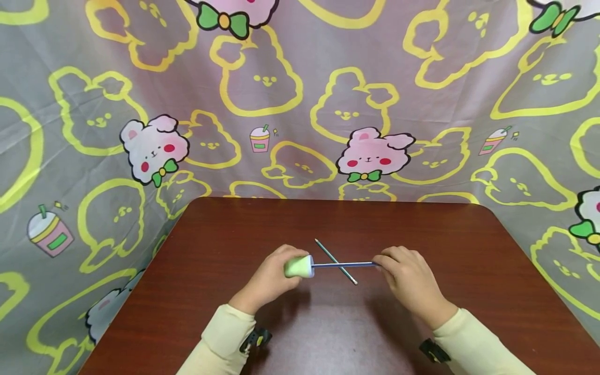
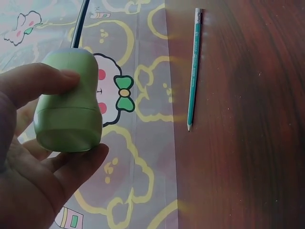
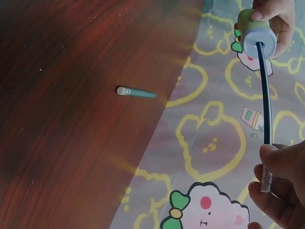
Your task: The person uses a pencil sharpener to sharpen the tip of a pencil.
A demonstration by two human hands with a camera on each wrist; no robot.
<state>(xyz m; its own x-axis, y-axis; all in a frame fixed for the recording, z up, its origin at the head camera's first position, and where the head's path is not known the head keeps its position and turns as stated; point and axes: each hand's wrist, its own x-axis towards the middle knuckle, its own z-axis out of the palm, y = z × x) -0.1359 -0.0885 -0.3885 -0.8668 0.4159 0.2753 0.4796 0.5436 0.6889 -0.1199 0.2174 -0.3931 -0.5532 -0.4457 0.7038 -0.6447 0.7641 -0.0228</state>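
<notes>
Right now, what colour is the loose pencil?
The loose pencil is teal, clearest in the left wrist view.

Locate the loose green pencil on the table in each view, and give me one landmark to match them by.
Head: the loose green pencil lies slantwise, just right of and below centre, crossed in view by the held pencil.
Left wrist: right of centre, mostly upper half, nearly vertical.
Right wrist: just left of centre, foreshortened, eraser end leftward.
Shared landmark: the light-green sharpener in the left hand.
</notes>
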